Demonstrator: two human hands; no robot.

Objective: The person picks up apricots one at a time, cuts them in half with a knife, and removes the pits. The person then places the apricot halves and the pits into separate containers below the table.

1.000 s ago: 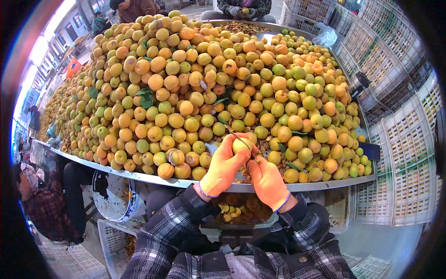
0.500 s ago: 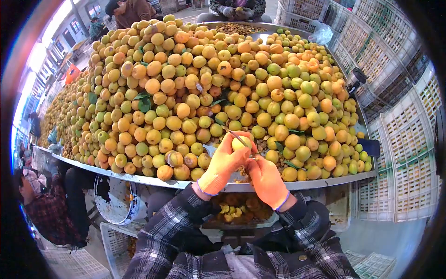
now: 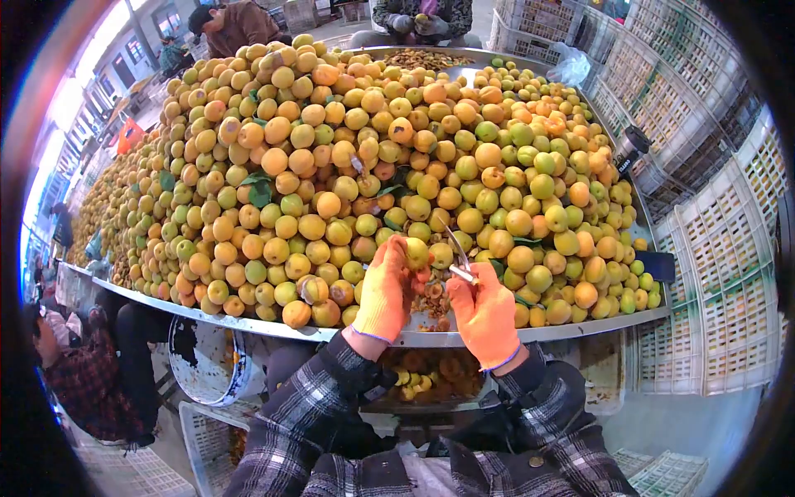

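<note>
My left hand (image 3: 386, 290), in an orange glove, holds a yellow-green fruit (image 3: 416, 253) at its fingertips. To its right, my right hand (image 3: 483, 313), also gloved in orange, is closed round the light handle of a small knife (image 3: 464, 272), its thin blade pointing up and left. The two hands are apart. Beyond them a large heap of yellow and orange fruit (image 3: 315, 157) covers a metal table (image 3: 414, 336). Several pits (image 3: 431, 302) lie between my hands near the table's front edge.
Below the edge, a container (image 3: 431, 383) holds cut fruit. A white bucket (image 3: 207, 364) stands at left, stacked crates (image 3: 720, 282) at right. A black cup (image 3: 633, 146) sits at the table's right edge. Other people work at the far side and left.
My hands have moved apart. The fruit in my left hand has shifted slightly left, and the knife in my right hand has come away from it, its blade now upright.
</note>
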